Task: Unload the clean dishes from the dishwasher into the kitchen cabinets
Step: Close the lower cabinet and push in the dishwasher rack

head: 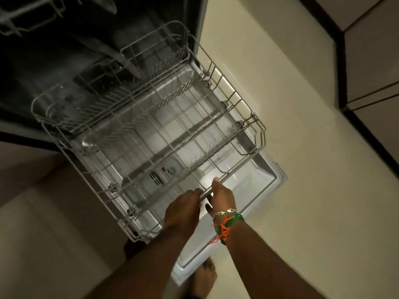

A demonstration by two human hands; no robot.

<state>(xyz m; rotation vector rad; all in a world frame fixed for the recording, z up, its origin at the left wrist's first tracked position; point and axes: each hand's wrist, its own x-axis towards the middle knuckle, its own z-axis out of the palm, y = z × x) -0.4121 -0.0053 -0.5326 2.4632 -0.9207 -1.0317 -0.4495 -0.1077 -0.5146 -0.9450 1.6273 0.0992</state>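
Hands: two; the left hand (183,207) and right hand (222,196) both curl around the front rail of the lower rack (151,130), side by side, the right thumb lying along the rail.
Racks: two in view; the lower rack is pulled out over the open dishwasher door (265,180); the upper rack (28,20) sits in the dark tub, cut off at the top edge.
Lower rack contents: no dishes visible, only bare wire tines.
Wristbands: several on the right wrist (226,221), green, orange and beaded.
Feet: one bare foot (205,275) clearly visible beside the door.
Hard to see: tub interior is dark and blurred.
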